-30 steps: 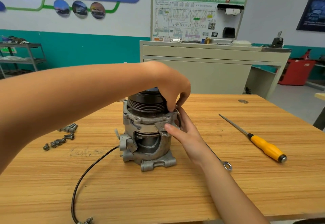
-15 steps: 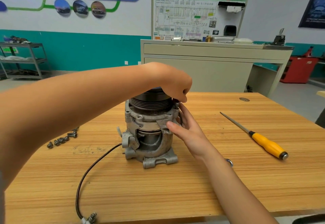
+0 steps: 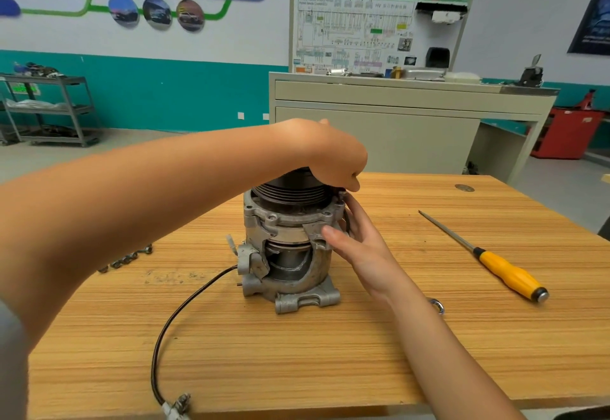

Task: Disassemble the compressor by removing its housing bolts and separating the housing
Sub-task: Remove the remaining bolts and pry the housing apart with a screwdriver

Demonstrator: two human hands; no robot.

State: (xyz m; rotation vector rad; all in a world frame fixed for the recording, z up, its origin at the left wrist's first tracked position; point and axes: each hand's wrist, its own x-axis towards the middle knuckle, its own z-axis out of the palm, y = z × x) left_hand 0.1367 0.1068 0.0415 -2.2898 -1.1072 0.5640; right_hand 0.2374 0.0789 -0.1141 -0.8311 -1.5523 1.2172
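Compressor (image 3: 287, 254) stands upright mid-tabletop (image 3: 363, 353). Left hand (image 3: 333, 162) has curled its fingers up off the flange, pinching what looks like a housing bolt (image 3: 342, 191). Right hand (image 3: 359, 244), fingers straight, braces the side. Bolt probably coming out; housing not yet separated.

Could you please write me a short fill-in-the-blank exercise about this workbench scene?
The screwdriver has a ___ handle.
The compressor stands on a ___ table.
The bolts lie on the compressor's ___ side.
The right hand touches the compressor's ___ side.
Answers: yellow, wooden, left, right.
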